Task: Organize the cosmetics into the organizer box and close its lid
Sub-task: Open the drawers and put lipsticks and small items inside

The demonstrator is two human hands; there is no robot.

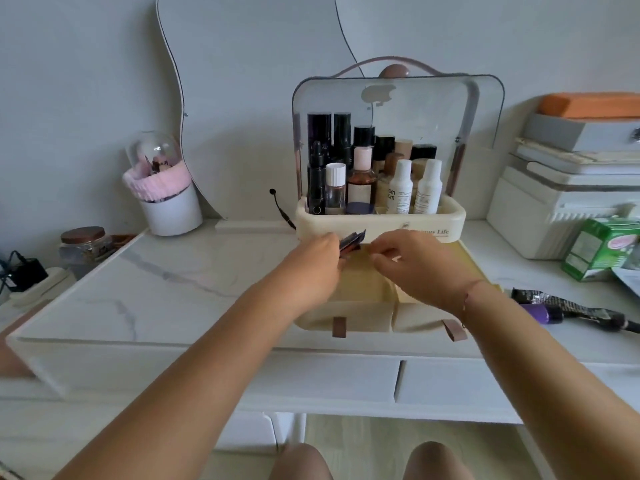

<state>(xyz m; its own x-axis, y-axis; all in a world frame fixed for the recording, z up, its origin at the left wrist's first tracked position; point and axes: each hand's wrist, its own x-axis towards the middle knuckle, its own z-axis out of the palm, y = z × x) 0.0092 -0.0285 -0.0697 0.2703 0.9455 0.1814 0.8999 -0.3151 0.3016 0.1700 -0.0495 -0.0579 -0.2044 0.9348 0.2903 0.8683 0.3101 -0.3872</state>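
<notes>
cream plastic organizer box (381,225) with clear lid (398,109) raised sits on white marble bench (156,282), bottles upright inside; both front drawers pulled out; left hand (317,261) pinches small dark sachets (351,242) over left drawer; right hand (412,263) fingers curled, grip unclear

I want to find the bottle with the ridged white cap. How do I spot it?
Look at the cream organizer box with the raised clear lid at the back of the desk. In its front row, second from the left beside a black dropper bottle, stands the small clear bottle, the only one with a ridged white cap.
</notes>
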